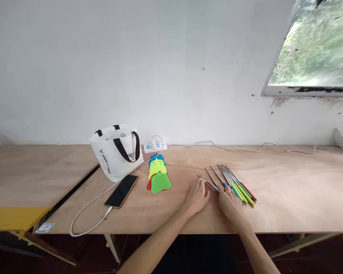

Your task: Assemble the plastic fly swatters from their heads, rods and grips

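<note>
My left hand (197, 196) rests low on the table with its fingers curled in at the thin end of a metal rod (208, 182). Close by on the right, my right hand (231, 203) is closed over the other end of that rod, hiding its grip. Bits of blue handle (224, 184) show beside the right fingers. Fanned out past this hand lie several slim metal rods with coloured handles, among them a yellow-green handle (248, 198) and a red handle (252, 195). Left of my hands sit mesh fly swatter heads, a green head (161, 182) overlapping yellow, red and blue ones.
A white tote bag (111, 160) stands at the back left. In front of it, a phone (121, 191) is plugged into a white cable (82, 209). A power strip (156, 147) lies against the wall. A gap (77, 186) separates two table boards on the left.
</note>
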Tool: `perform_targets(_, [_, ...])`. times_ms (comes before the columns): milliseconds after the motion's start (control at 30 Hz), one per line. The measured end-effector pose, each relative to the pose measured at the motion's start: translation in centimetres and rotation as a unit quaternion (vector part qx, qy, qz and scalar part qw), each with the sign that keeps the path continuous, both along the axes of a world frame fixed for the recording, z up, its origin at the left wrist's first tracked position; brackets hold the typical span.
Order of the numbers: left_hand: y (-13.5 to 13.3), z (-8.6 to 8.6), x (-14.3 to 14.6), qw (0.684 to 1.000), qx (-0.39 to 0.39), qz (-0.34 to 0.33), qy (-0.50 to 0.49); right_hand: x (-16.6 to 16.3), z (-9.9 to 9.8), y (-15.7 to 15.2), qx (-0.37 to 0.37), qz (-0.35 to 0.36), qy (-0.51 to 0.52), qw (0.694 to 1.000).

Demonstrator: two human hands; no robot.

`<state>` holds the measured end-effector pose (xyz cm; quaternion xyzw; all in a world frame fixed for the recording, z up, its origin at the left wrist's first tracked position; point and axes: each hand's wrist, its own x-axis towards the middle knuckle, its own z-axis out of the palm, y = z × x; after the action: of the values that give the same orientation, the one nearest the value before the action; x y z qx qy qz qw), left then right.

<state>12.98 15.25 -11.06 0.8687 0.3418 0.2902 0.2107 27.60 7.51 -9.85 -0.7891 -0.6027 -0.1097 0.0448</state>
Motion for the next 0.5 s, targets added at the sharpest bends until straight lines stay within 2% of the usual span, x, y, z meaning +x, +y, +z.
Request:
perform_targets(133, [0.6, -0.7, 0.2, 0.992, -0.076, 0.044, -0.088, 0.0, 0.0, 0.5, 0.038, -0.004, 0.076, 0.996])
perform_targets(200, [1.1, -0.6, 0.3, 0.976, -0.135, 0.068, -0.156, -0.1, 0.4, 0.8, 0.090, 0.019, 0.174, 0.980])
perform_targets(233, [1.3, -0.3, 0.3, 0.964, -0.170, 0.067, -0.195, -0.3, 0.7, 0.9, 0.120, 0.046, 0.244, 0.961])
perform_targets(300, [1.7, 0.9, 0.2, 0.938, -0.223, 0.034, -0.262, -1.1, 1.4, 0.9, 0.169, 0.120, 0.398, 0.894])
perform_targets(367, [1.8, 2.7, -0.3, 0.916, -0.248, -0.031, -0.315, -2.6, 1.9, 0.8, 0.184, 0.180, 0.532, 0.807])
perform_targets(433, [1.5, 4.8, -1.1, 0.890, -0.261, -0.105, -0.358, -4.5, 2.1, 0.7, 0.174, 0.207, 0.625, 0.732])
perform_targets(500, [1.0, 6.5, -2.3, 0.878, -0.267, -0.152, -0.367, -6.5, 2.0, 0.7, 0.167, 0.220, 0.682, 0.678])
